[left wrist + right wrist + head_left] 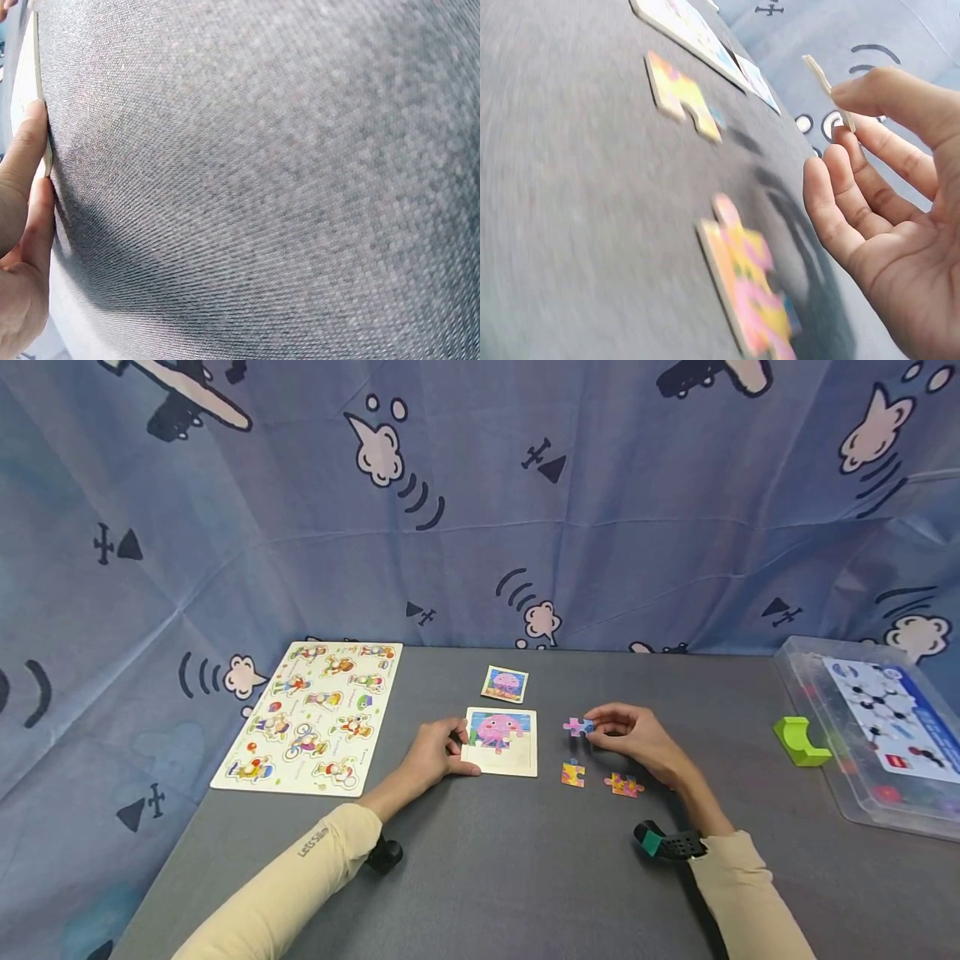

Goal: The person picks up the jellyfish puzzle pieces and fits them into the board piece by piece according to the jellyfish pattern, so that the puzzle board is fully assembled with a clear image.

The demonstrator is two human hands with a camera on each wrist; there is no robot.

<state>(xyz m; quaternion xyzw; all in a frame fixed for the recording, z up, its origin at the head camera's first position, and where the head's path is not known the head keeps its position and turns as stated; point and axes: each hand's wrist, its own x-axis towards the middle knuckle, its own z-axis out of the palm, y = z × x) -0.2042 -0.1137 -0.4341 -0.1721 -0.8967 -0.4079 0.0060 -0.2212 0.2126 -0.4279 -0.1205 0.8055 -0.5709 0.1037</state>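
My right hand pinches a pink and blue jigsaw piece between thumb and fingers. The right wrist view shows that piece edge-on, raised off the table. My left hand grips the left side of a square puzzle board, which has a pink octopus picture filling its upper part and bare pale wood below. Fingers lie along the board's edge in the left wrist view. Below the right hand lie a yellow-orange jigsaw piece and a pink-orange jigsaw piece.
A small octopus picture card lies behind the board. To the left is a large board of cartoon figures. At the right are a green curved block and a clear plastic box. A patterned blue curtain hangs behind the grey table.
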